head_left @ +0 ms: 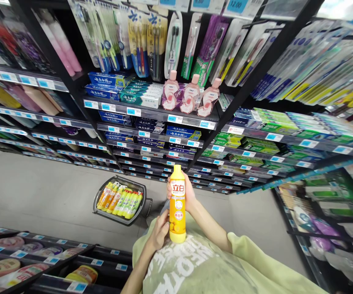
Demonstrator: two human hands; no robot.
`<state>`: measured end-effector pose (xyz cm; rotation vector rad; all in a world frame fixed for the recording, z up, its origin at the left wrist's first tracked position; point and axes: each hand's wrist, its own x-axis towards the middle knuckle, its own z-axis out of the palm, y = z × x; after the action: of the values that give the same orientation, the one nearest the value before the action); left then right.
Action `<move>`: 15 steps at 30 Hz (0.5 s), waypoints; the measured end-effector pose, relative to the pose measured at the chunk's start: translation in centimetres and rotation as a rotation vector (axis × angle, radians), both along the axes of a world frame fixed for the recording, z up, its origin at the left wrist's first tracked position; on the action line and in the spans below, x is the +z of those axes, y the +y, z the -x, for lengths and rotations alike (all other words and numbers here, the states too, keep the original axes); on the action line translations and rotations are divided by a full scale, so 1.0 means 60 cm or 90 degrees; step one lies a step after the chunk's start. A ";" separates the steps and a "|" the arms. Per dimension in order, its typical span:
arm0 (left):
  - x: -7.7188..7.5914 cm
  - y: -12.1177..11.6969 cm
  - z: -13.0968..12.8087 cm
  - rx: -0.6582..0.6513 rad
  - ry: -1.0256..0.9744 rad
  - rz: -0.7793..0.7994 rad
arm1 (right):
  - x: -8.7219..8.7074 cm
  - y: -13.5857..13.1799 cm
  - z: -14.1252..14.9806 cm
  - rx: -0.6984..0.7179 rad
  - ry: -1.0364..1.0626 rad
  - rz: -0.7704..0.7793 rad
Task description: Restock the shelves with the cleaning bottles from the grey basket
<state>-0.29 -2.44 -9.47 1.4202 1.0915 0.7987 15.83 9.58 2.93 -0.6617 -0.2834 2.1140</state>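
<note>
A yellow dish soap bottle (pixel 177 206) with orange and white labels stands upright in front of my chest, its yellow cap at the top. My right hand (pixel 189 192) is wrapped round its upper part from behind and the right side, with fingertips showing at the left edge. Lower down, my left hand (pixel 160 232) is against the bottle's left side, fingers bent and close together; part of its contact is hidden. On the floor to the left sits a dark grey shopping basket (pixel 95 202) holding several yellow, orange and green bottles (pixel 118 200).
Ahead stands a black shelf with toothpaste boxes (pixel 141 93), pink bottles (pixel 190 96) and hanging toothbrushes (pixel 172 45). More toothbrush packs (pixel 326 69) hang at the right. Another shelf rack (pixel 56 261) is close by at the lower left. Grey floor (pixel 56 175) runs between the shelves.
</note>
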 end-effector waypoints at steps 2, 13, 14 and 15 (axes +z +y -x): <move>-0.010 -0.004 0.001 0.022 0.015 0.021 | -0.001 0.000 0.000 -0.005 0.002 0.005; -0.014 -0.006 -0.002 0.060 0.005 0.047 | 0.001 0.002 0.005 -0.023 0.012 0.041; -0.009 -0.004 -0.002 0.056 0.004 0.045 | 0.000 0.003 0.005 -0.025 0.011 0.045; -0.003 -0.002 -0.002 0.048 0.004 0.041 | -0.001 0.003 0.005 -0.027 0.011 0.048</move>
<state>-0.16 -2.59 -9.67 1.3349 1.1714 0.8058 15.55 9.77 2.86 -0.6869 -0.1787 2.0969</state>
